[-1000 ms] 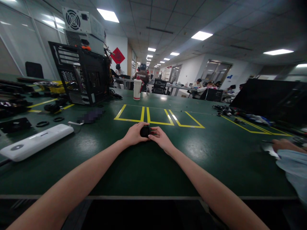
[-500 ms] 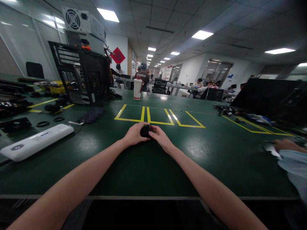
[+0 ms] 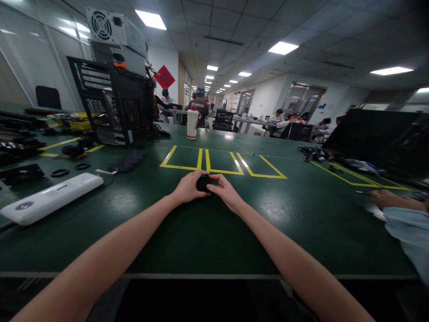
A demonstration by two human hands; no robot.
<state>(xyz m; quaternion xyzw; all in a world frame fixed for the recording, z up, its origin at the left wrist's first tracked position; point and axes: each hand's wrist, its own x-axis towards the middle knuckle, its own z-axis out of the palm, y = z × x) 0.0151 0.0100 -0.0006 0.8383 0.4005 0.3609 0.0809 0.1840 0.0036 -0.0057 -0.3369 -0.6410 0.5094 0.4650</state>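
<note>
So the person had both hands on one small black object, right over the near part of the green tabletop [image 3: 201, 241]. The left hand [image 3: 188, 188] was curled around one side of it, the right hand [image 3: 224, 190] had its fingertips against the other. Couldn't make out any label on it. Just beyond the hands: three yellow tape outlines [image 3: 226, 172], then one white cup [image 3: 192, 125] with red print too small to read. Way past that, a dark shirt [image 3: 199, 106] said what looked like PUMPKIN. Off to the left of the hands lay two black rings [image 3: 59, 173] and one long white device [image 3: 53, 199]. Well to the right, one co-worker's hand [image 3: 397, 200] stuck out of a light blue sleeve [image 3: 407, 230].
</note>
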